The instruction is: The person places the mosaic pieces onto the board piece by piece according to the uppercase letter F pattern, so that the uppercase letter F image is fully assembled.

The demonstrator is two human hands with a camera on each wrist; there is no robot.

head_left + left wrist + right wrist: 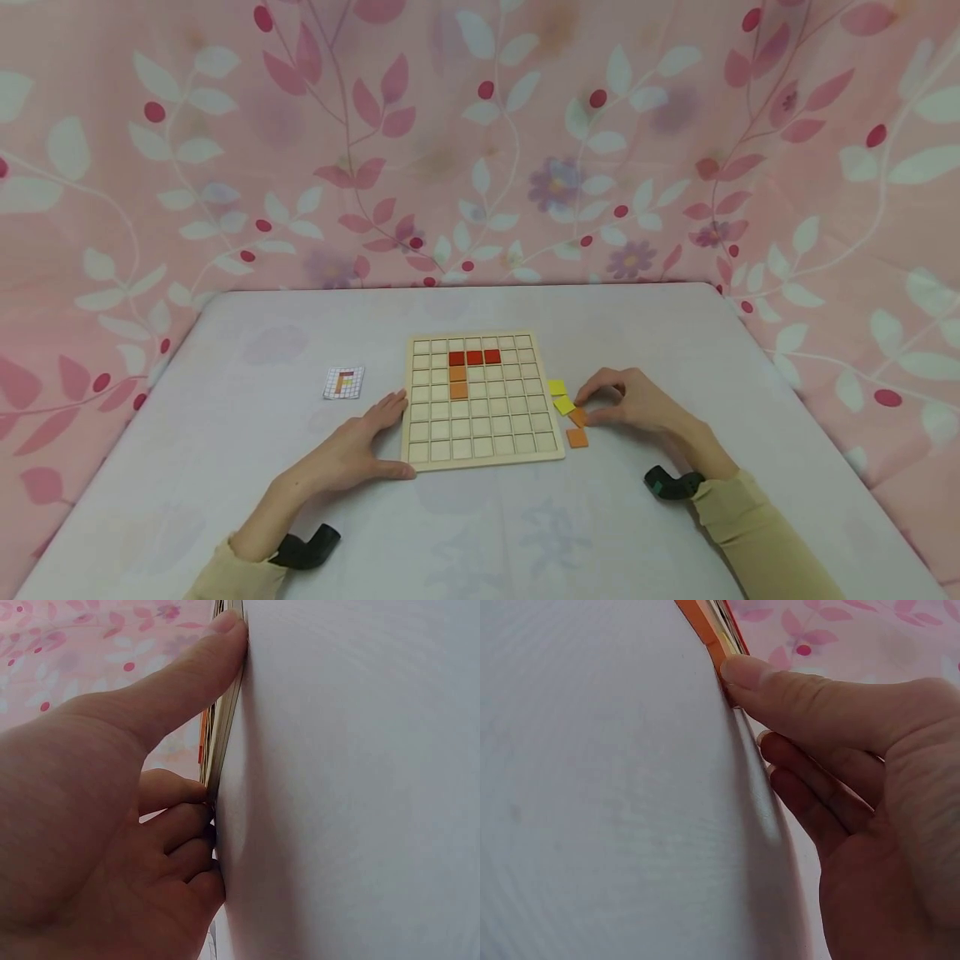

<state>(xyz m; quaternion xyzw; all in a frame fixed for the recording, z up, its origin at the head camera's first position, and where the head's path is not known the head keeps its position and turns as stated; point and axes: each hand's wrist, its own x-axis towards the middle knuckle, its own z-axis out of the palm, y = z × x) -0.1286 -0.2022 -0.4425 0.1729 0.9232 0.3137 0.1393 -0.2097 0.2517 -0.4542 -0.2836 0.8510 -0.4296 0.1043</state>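
Note:
A wooden grid board (495, 425) lies flat on the table. In its upper part sit a row of three red tiles (475, 357) and two orange tiles (458, 391) below the leftmost red one. My left hand (341, 458) rests along the board's left side, fingertips at that edge and thumb at the near left corner. Just right of the board, my right hand (637, 404) pinches an orange tile (577, 417) at its edge between thumb and index finger. Two yellow tiles (564, 406) lie beside it, and another orange tile (577, 437) lies nearer me.
A small pattern card (344, 383) with a coloured grid drawing lies left of the board. White cloth covers the table (510, 533). Behind the table hangs a pink floral curtain (480, 167).

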